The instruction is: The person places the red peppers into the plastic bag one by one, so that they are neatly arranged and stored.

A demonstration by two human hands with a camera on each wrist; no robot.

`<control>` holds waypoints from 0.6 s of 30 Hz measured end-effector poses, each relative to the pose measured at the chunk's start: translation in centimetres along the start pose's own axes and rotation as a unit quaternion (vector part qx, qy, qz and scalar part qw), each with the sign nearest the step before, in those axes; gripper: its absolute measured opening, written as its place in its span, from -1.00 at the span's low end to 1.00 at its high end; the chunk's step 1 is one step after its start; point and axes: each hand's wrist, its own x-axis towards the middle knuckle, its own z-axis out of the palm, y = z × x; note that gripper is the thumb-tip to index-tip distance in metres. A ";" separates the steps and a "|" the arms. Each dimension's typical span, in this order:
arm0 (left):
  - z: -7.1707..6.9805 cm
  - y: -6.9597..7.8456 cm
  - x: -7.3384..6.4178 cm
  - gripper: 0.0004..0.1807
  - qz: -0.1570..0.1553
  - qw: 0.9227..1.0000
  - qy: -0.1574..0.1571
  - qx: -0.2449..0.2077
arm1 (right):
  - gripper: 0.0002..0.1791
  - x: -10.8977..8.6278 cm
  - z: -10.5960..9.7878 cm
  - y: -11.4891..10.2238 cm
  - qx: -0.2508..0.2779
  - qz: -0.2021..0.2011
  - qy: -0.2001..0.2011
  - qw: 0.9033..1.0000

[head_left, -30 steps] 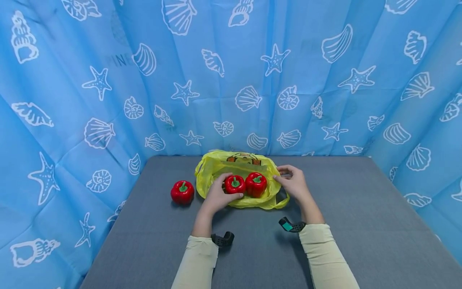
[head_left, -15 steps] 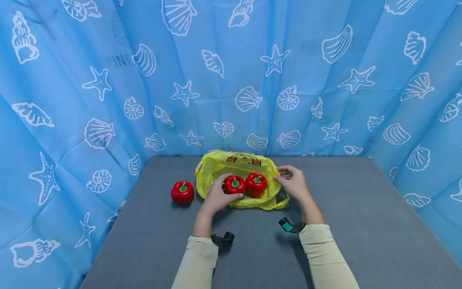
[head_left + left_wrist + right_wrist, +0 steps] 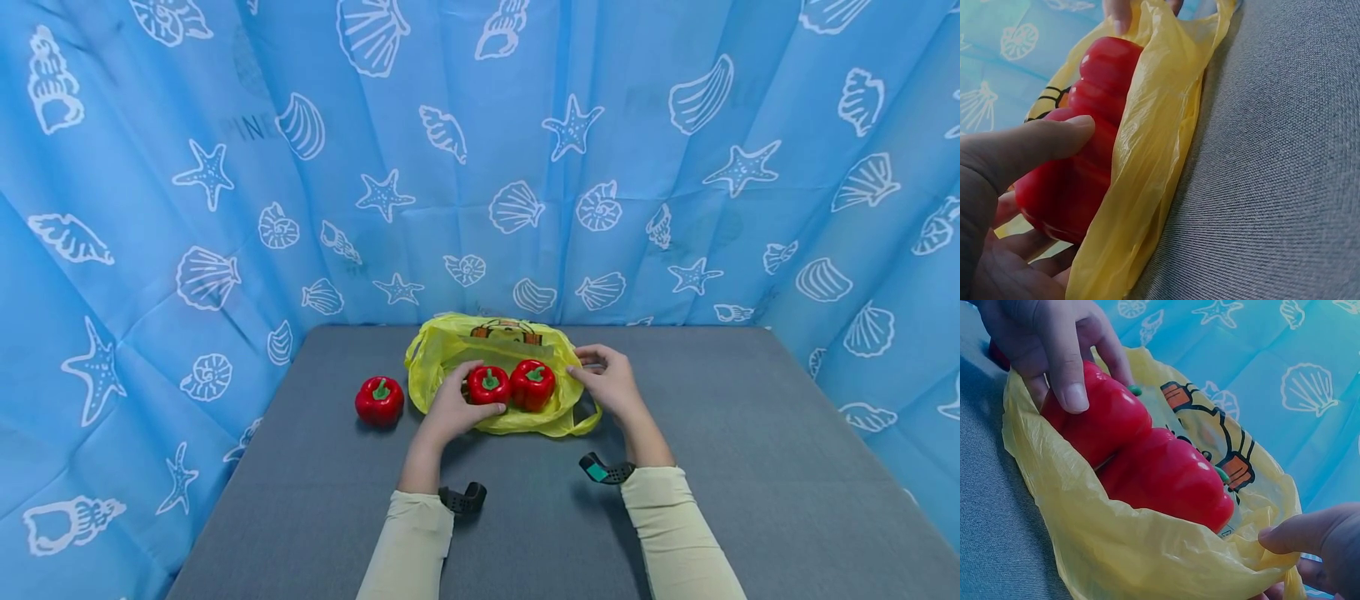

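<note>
1. The blue curtain (image 3: 465,250), with white shells and stars on it, hangs at the back and both sides.
2. The gray counter (image 3: 765,433) stops at the curtain. It runs wide past the right hand, and some of it shows in front of the bag, between the arms.
3. The yellow bag (image 3: 551,418) lies near the counter's back edge, in the middle. Its mouth is wide and faces up. A handle (image 3: 589,423) loops out at its front right.
4. The left hand (image 3: 450,410) reaches over the bag's left side. Its thumb and fingers are spread as wide as a pepper and clamped on the left pepper.
5. The right hand (image 3: 611,385) pinches the bag's right rim. The thumb is inside and the fingers are outside, with just thin plastic between.
6. Inside the bag, the red left pepper (image 3: 482,393) touches the right pepper (image 3: 531,390). Some room is left behind them.
7. One loose pepper (image 3: 378,404) sits on the counter, just left of the bag.
8. Small black straps (image 3: 462,497) stick out by both wrists.
</note>
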 end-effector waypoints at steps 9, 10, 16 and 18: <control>0.1 0.0 0.0 -0.05 0.000 1.000 -0.003 -0.009 | -0.59 0.1 0.0 0.1 0.001 0.000 -0.002 1.000; 0.1 0.0 0.0 -0.05 0.000 1.000 -0.003 -0.009 | -0.59 0.1 0.0 0.1 0.000 0.000 -0.001 1.000; 0.1 0.0 0.0 -0.03 0.000 1.000 -0.005 -0.003 | -0.59 0.0 0.0 0.1 -0.005 0.001 -0.002 1.000; 0.1 0.0 0.0 -0.03 -0.001 1.000 -0.006 -0.002 | -0.59 0.0 0.0 0.1 -0.005 -0.001 -0.002 1.000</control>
